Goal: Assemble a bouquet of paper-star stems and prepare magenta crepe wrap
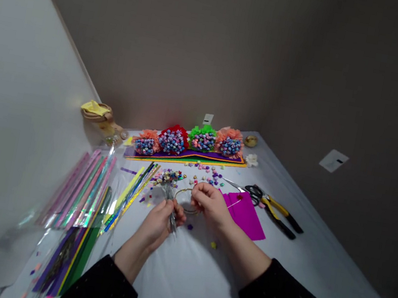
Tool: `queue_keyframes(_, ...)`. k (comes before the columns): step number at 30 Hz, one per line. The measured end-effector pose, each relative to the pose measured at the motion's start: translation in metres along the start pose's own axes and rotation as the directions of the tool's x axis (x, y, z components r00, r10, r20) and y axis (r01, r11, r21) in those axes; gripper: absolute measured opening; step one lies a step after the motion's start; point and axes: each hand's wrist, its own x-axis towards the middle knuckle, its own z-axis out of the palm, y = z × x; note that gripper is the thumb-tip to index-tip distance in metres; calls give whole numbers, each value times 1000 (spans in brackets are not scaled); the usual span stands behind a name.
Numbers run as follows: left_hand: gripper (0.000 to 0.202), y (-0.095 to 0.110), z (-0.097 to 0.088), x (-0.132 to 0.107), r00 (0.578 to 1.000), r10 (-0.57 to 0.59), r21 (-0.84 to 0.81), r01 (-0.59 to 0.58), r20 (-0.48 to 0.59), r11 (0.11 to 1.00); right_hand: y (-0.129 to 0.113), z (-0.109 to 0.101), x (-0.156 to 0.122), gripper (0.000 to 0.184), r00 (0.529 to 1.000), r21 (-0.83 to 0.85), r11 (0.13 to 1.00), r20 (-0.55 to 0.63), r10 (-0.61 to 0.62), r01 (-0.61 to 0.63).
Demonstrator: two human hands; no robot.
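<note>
My left hand is closed around a bundle of thin wire stems topped with small coloured paper stars. My right hand is pinched shut beside a small ring or roll of tape, its fingers closed on something too small to make out. Both hands rest over the white table, close together.
Several paper bouquets stand in a row on stacked coloured sheets at the back. Packs of shiny paper strips lie at the left. A magenta sheet, scissors and yellow-handled pliers lie at the right. Loose stars are scattered about.
</note>
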Motion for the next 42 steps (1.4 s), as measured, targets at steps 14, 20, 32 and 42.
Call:
queue_keyframes(14,40,-15,9,-2,994,2,23,-4,107,1000,6,6,7,28,995,56,998,-88,35,-30)
queue_keyframes(20,42,-17,9,-2,995,43,67,-49,87,997,6,8,6,28,995,50,998,-90,43,-39)
queue_keyframes(32,41,-17,6,0,996,34,121,-43,78,992,8,5,7,35,999,14,1000,-46,19,-18)
queue_keyframes(42,36,-21,-3,2,973,129,175,-163,191,971,11,5,0,29,985,87,993,146,-90,78)
